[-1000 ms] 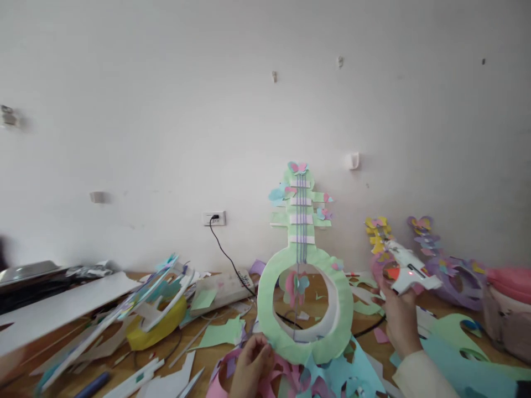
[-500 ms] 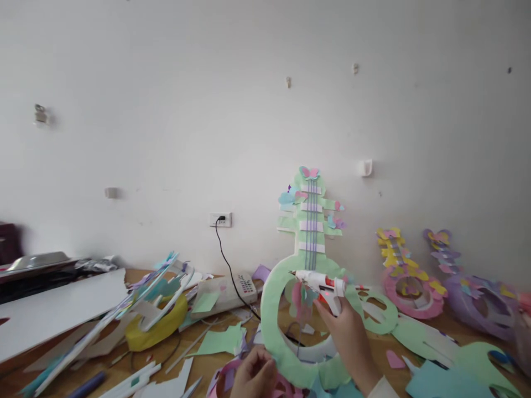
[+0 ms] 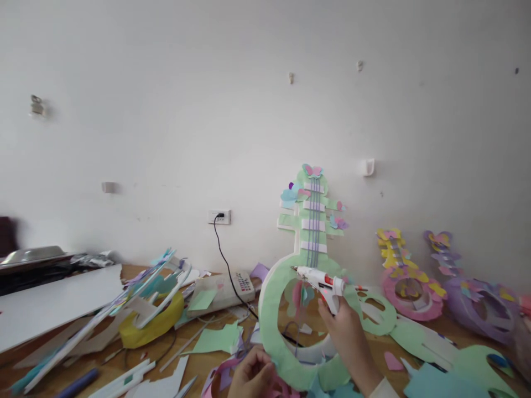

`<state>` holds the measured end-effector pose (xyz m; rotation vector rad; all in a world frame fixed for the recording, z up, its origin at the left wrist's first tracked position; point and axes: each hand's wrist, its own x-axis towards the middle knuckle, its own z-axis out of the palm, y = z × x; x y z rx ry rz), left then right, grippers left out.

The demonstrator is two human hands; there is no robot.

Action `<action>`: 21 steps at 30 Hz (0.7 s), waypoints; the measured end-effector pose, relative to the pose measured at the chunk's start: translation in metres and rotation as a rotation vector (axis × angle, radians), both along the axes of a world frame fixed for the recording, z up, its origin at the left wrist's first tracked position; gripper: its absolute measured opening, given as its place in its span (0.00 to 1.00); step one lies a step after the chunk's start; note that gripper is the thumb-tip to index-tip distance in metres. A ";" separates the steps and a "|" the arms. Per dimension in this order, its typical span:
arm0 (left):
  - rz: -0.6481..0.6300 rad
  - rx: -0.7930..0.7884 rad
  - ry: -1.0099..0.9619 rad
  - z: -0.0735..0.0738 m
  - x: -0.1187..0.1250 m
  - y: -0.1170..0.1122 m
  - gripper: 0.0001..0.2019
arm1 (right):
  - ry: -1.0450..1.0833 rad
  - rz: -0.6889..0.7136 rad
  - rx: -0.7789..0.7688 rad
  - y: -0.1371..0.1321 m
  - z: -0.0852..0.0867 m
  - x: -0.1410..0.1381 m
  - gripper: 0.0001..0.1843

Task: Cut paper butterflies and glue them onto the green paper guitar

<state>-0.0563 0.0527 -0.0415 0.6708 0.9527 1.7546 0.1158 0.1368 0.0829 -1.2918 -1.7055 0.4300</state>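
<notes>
Desk (image 3: 375, 348) strewn with paper scraps (image 3: 218, 338); right hand (image 3: 346, 331) grips glue gun (image 3: 317, 278) before green guitar (image 3: 269, 298); left hand (image 3: 254, 373) curled near its bottom, hold unclear

Beyond the right grip (image 3: 342, 331), to its right, a pink-and-yellow paper guitar (image 3: 392, 293) stands near the wall (image 3: 166, 110); a purple paper guitar (image 3: 453, 303) is farther right. A pink paper scrap (image 3: 392, 361) lies on the worktop (image 3: 376, 345), near the same grip. Beyond the left grip (image 3: 254, 375), to its left: a yellow band (image 3: 153, 327) and a pale keypad device (image 3: 224, 293). Well left of it: a white board (image 3: 62, 304) and, behind, a metal lid (image 3: 33, 255).
</notes>
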 end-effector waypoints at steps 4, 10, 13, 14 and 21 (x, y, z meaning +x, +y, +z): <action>-0.019 0.070 -0.005 0.002 0.001 -0.003 0.20 | -0.010 0.020 0.022 0.002 -0.003 0.000 0.35; -0.073 0.071 0.025 0.003 -0.005 -0.003 0.20 | -0.013 0.014 0.032 0.003 -0.004 0.000 0.35; -0.081 0.078 0.021 0.004 -0.006 -0.003 0.20 | -0.016 0.012 0.020 0.002 -0.005 0.000 0.36; -0.084 0.077 0.019 0.004 -0.006 -0.003 0.20 | -0.019 0.016 0.019 0.002 -0.006 0.000 0.36; -0.077 0.054 0.032 0.004 -0.006 -0.005 0.21 | -0.053 0.044 0.047 0.007 -0.014 -0.001 0.34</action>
